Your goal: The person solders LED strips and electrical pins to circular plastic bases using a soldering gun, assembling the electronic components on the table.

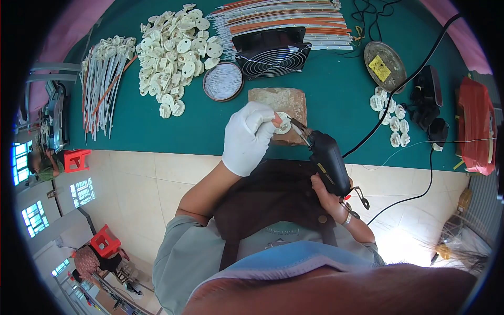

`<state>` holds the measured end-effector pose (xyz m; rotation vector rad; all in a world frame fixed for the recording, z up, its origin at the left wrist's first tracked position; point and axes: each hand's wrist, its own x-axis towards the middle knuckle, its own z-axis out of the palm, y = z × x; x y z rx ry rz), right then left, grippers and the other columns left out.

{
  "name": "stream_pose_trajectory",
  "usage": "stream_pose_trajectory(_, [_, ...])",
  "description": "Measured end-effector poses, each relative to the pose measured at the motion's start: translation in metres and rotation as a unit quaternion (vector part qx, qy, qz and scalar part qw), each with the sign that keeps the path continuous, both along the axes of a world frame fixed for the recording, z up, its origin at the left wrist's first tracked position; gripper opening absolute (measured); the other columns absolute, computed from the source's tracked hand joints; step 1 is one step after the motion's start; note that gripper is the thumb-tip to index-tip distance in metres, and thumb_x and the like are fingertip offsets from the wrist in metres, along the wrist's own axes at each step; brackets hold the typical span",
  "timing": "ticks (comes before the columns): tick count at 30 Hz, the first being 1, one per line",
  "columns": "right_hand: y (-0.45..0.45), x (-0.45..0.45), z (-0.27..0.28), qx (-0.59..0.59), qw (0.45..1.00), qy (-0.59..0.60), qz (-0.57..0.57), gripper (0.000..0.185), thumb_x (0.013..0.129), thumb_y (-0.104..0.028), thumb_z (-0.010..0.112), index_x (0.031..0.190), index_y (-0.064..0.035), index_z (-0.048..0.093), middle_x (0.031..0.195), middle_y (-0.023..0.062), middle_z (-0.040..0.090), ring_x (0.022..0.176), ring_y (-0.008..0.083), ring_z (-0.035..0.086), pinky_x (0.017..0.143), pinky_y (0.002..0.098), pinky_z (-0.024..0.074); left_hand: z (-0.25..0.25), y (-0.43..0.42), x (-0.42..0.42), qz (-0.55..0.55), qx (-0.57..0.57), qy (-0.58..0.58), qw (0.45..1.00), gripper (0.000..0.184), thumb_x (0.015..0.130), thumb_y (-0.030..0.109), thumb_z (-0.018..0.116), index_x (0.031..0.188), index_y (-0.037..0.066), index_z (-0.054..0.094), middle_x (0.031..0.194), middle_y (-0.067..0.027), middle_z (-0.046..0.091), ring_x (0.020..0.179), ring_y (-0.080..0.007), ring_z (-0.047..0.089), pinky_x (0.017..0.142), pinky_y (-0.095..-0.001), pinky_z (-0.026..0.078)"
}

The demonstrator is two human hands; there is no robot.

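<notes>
My left hand wears a white glove with a bare fingertip showing. Its fingers are pinched together at the edge of a round white disc, which lies on a worn tan block. In my right hand is a black soldering gun, gripped from below. The gun's metal tip points up and left and meets the disc's right side or hovers just over it; which one is too small to tell. Part of the disc is hidden behind my left fingers.
Beyond the block stands a black fan. Left of it are a round dish of thin white pieces, heaped white discs and bundled strips. At right are a tray with a yellow sponge, more discs and a black cable.
</notes>
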<state>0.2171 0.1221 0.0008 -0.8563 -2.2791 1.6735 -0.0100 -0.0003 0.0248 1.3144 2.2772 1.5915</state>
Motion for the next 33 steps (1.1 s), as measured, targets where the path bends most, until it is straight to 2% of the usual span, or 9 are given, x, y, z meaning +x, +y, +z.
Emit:
stream_pose_trajectory(11, [-0.001,0.006,-0.007,-0.038,0.999,-0.011,-0.028,0.044,0.077,-0.015,0.075,0.112,0.0033,0.055,0.086,0.0126,0.066,0.073,0.0208,0.066,0.065,0.0313,0.0516,0.001,0.000,0.001,0.000,0.000,-0.007,1.000,0.004,0.086,0.003,0.063,0.088,0.005,0.060,0.084,-0.0081,0.059,0.071,-0.0204,0.058,0.065,-0.0284,0.047])
stream_pose_trajectory(17, [-0.002,0.006,-0.012,-0.047,0.998,0.022,-0.029,0.044,0.077,-0.015,0.075,0.112,0.0033,0.055,0.085,0.0120,0.066,0.072,0.0193,0.066,0.064,0.0303,0.0514,0.000,0.000,0.001,0.002,-0.001,-0.001,1.000,0.005,0.086,0.003,0.063,0.088,0.005,0.060,0.084,-0.0083,0.058,0.071,-0.0206,0.058,0.065,-0.0283,0.047])
stream_pose_trajectory(25, [0.000,0.003,-0.004,-0.004,1.000,-0.006,-0.004,0.046,0.077,-0.016,0.075,0.113,0.0027,0.053,0.091,0.0152,0.066,0.078,0.0266,0.068,0.069,0.0332,0.0524,0.000,0.000,0.000,0.000,-0.002,0.004,1.000,0.005,0.086,0.003,0.063,0.088,0.005,0.059,0.084,-0.0086,0.058,0.071,-0.0211,0.058,0.065,-0.0285,0.046])
stream_pose_trajectory(33, [-0.001,0.002,-0.002,-0.013,1.000,-0.005,-0.002,0.045,0.077,-0.015,0.075,0.113,0.0022,0.054,0.093,0.0158,0.067,0.080,0.0265,0.068,0.070,0.0336,0.0527,0.000,0.001,0.000,-0.001,0.003,0.003,1.000,0.005,0.086,0.004,0.063,0.088,0.005,0.059,0.084,-0.0083,0.058,0.071,-0.0215,0.058,0.064,-0.0289,0.046])
